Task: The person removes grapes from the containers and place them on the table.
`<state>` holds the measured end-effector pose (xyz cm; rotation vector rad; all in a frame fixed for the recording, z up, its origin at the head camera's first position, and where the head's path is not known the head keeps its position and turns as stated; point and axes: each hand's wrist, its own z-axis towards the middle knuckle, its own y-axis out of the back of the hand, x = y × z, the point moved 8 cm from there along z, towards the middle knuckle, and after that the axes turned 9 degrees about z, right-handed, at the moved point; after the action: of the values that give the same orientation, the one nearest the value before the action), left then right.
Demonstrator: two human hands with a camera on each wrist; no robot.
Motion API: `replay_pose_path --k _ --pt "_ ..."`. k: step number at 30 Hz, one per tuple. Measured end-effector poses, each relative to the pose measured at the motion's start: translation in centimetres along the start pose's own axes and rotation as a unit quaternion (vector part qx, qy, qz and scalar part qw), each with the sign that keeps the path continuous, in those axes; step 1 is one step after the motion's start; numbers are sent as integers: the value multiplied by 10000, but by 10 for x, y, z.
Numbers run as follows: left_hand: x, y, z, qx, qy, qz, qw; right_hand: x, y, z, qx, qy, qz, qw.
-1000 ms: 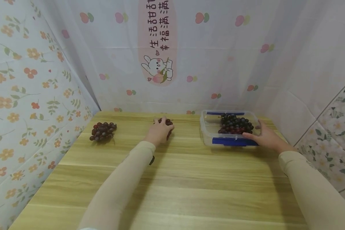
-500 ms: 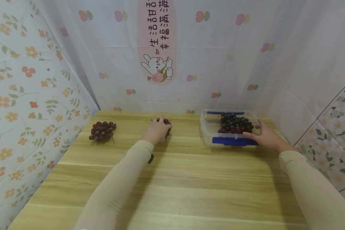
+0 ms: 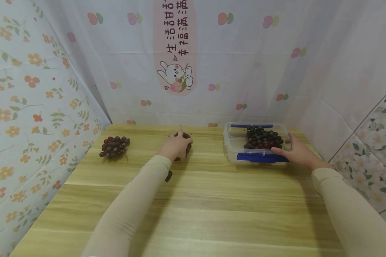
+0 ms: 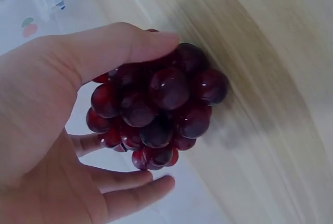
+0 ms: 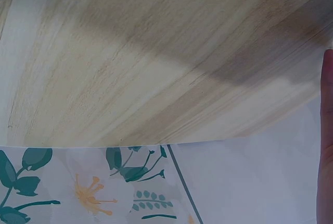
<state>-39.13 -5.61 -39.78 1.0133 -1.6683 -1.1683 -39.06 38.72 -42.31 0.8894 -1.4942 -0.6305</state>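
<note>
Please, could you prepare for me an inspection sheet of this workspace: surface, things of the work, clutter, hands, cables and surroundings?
Surface: light wood-grain tabletop, with shadows beside both arms.
Things of the work: rectangular clear plastic box with blue clips, holding black and dark red grapes; round dark red grape bunch at the middle; loose reddish-purple grape bunch near the left edge.
Clutter: nothing seen.
Left hand: grips the middle bunch.
Right hand: holds the box at its right end.
Cables: nothing seen.
Surroundings: white sheet with orange flowers at left; white sheet with fruit prints and a rabbit behind; white flowered covering at right.
</note>
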Motion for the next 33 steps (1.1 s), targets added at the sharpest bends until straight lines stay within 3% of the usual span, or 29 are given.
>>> replay_pose_path --k 11,17,22,27,33 --pt "-10 9 3 83 115 63 9999 1 -1 0 46 2 107 9999" --pt "-21 21 6 -116 -62 100 9999 -2 -2 1 67 -35 119 9999" --pt "-40 37 10 -442 -366 229 9981 -2 -2 0 98 -20 113 9999" --pt "-68 57 15 -801 -766 616 9919 -1 -2 0 88 -5 75 9999" --pt "-100 78 17 -1006 -1048 506 9881 0 -1 0 58 65 110 9999"
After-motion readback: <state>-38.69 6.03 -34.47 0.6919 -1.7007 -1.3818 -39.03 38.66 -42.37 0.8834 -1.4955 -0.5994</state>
